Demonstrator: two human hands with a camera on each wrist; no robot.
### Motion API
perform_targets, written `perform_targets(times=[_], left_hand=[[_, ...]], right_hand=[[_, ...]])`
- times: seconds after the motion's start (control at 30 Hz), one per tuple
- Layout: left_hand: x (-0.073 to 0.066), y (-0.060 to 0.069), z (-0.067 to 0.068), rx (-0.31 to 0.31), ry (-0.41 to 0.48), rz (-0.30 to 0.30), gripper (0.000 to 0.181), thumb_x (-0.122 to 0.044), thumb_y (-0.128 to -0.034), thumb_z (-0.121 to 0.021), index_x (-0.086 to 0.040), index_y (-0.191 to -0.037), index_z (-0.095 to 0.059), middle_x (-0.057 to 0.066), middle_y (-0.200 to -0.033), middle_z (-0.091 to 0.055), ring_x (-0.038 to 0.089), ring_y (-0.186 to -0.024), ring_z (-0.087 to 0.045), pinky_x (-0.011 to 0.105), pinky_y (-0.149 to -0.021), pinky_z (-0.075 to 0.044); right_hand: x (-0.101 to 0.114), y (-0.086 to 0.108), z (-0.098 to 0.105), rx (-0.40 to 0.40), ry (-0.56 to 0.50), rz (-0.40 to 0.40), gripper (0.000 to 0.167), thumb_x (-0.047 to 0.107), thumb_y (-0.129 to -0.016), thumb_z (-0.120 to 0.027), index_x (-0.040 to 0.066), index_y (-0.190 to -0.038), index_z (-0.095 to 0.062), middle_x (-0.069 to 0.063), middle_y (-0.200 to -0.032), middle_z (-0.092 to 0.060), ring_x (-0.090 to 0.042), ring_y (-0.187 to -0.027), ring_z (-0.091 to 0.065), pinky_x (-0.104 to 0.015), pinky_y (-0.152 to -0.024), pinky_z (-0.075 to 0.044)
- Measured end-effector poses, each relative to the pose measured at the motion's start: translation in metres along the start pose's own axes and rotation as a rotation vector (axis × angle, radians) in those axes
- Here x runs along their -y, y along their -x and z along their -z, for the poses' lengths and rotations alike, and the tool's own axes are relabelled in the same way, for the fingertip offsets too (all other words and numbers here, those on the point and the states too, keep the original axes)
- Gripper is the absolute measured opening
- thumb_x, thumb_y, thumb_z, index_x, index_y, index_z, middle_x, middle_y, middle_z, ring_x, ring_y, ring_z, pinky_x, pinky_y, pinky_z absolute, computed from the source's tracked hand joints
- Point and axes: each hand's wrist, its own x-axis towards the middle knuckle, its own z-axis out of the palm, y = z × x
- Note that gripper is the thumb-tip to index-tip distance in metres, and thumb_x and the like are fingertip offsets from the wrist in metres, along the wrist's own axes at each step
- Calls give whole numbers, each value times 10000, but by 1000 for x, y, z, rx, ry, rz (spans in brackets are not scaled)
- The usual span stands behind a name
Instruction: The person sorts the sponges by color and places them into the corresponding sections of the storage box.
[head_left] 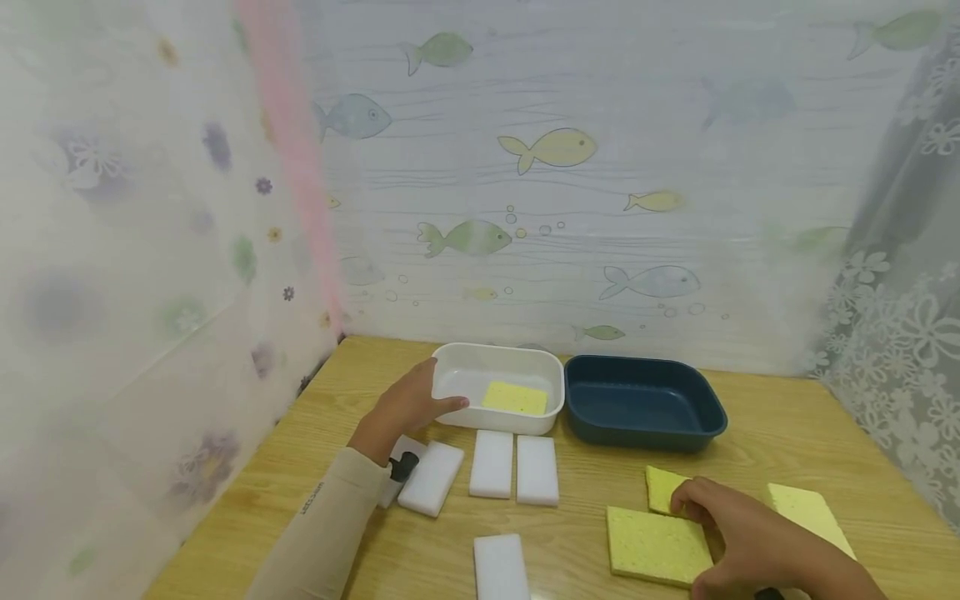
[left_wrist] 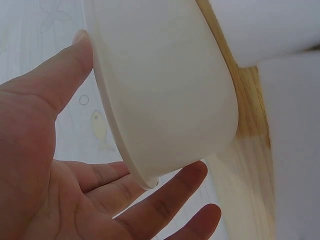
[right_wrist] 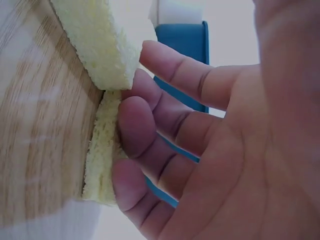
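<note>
My left hand (head_left: 408,406) holds the left end of a white plastic container (head_left: 498,422). In the left wrist view the thumb touches its rim, and the fingers spread around its end. A yellow sponge (head_left: 517,398) lies inside that container. On the right, the fingers of my right hand (head_left: 757,533) bend over a partly covered yellow sponge (head_left: 663,487); in the right wrist view the fingertips touch a sponge (right_wrist: 101,155). Another yellow sponge (head_left: 652,542) lies flat just nearer, beside the thumb. The right thumb's contact is hidden.
A dark blue container (head_left: 637,404) stands right of the white one. Several white sponges, such as one (head_left: 491,464) by the container and one (head_left: 501,571) at the front, lie on the wooden table (head_left: 570,533). A pale yellow sponge (head_left: 806,512) lies far right. Patterned curtains surround the table.
</note>
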Motion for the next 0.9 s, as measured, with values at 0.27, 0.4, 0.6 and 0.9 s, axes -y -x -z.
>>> perform_targets(times=[0.27,0.4,0.6,0.9], left_hand=[[0,2,0,-7,15,4,1115,-640,-889,-725,-17,-1643,-189,181,-1688,-283,384,-1545,-309,569,-1232,-306],[1,2,0,-12,14,2,1118,-649,-887,-719,-18,-1643,-189,179,-1686,-286,386,-1540,-317,575,-1226,-314],[0,3,1,-10,13,2,1107,-633,-893,-724,-9,-1639,-195,188,-1681,-295,395,-1535,-324,585,-1221,-316],[1,-2,-1,-9,-9,-12,1132,-672,-883,-707,-14,-1643,-188,189,-1687,-282,393,-1542,-312,573,-1224,-320]], right_hand=[[5,-5,-3,14,-49,-54,562,336,-763,-908,271,-1222,-591,89,-1077,-562,12,-916,-504,-263,-713,-469],[8,-8,-3,8,-66,-67,548,352,-775,-905,269,-1211,-584,62,-1069,-556,4,-912,-499,-261,-709,-464],[6,-7,-4,-29,-87,-39,548,386,-798,-901,250,-1224,-584,54,-1108,-575,0,-936,-508,-261,-736,-490],[7,-7,-8,-76,-108,16,516,360,-803,-901,235,-1197,-592,73,-1028,-568,-50,-872,-508,-236,-698,-457]])
